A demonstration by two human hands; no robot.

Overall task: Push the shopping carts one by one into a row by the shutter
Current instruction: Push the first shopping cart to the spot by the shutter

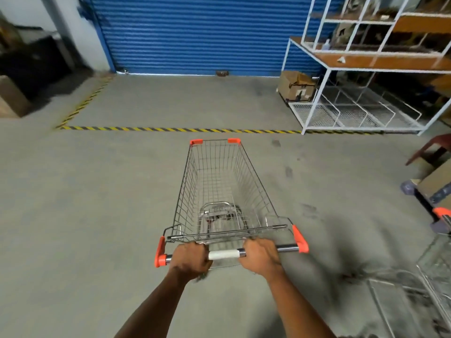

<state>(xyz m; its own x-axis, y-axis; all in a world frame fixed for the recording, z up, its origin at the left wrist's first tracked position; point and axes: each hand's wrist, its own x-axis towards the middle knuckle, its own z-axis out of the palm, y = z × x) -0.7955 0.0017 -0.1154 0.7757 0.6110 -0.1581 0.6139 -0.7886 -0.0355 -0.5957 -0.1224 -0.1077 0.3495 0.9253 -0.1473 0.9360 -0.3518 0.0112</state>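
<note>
Both forearms are bare to the frame's edge, and the hands [190, 258] wear no gloves.

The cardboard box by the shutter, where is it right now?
In the head view the cardboard box sits on the floor at the right end of the blue shutter, against the white rack.

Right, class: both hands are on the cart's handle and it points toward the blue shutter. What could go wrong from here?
1. The cart could roll too fast and hit the shutter; the floor ahead is bare.
2. If it veers right, it may clip the white rack or the cardboard box beside it.
3. The left hand and right hand sit near the handle's middle, so steering may be less steady.
</note>
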